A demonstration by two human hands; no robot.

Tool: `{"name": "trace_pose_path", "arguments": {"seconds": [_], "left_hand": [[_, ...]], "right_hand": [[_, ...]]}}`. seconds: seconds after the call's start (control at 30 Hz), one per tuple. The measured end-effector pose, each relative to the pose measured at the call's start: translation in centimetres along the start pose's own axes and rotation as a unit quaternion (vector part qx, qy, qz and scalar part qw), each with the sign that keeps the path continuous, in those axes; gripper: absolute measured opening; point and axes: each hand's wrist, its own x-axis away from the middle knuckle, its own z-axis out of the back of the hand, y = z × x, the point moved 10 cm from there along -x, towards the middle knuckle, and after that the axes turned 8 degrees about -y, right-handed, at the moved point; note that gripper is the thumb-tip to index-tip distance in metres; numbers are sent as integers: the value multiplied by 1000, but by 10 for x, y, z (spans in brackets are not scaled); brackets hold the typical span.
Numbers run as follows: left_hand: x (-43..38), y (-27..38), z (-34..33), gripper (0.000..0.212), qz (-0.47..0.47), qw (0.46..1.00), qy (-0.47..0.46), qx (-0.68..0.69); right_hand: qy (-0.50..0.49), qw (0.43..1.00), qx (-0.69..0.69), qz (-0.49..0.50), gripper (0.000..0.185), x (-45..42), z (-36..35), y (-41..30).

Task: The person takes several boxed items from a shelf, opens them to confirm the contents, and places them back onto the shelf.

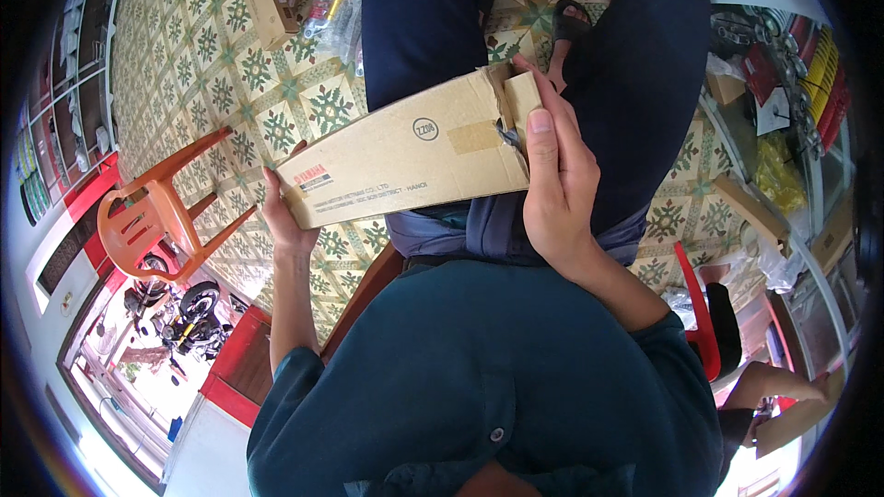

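Observation:
A long Yamaha cardboard box (407, 152) lies across my lap, tilted, its right end higher than its left in the picture. My left hand (286, 214) grips the box's left end, thumb along the edge. At the torn right end my right hand (563, 159) holds the box, its thumb on an end flap (523, 98) and its fingers partly hidden behind. A strip of brown tape lies near that end, and something dark shows in the tear beside the flap. What is inside the box is hidden.
More cardboard boxes (266, 3) and red-spring shock absorbers (324, 3) in plastic wrap lie on the tiled floor. An orange plastic chair (162, 214) stands at the left. A glass display case (815, 221) with parts is at the right; another person's arm (773, 383) shows at lower right.

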Motion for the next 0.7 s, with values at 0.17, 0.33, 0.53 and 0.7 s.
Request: {"name": "trace_pose_path", "arguments": {"seconds": [0.17,0.33,0.53,0.7], "left_hand": [[4,5,3,63,-14,1000,1,-26],[6,8,3,66,-15,999,10,-32],[10,8,7,66,-14,999,22,-43],[11,12,5,67,-28,997,31,-60]], "right_hand": [[-36,998,-46,-36,47,0,0,12],[-42,974,-200,-92,51,-1,-5,18],[-40,958,-260,-118,54,-2,-7,23],[-85,994,-48,-51,58,0,-7,19]]}}
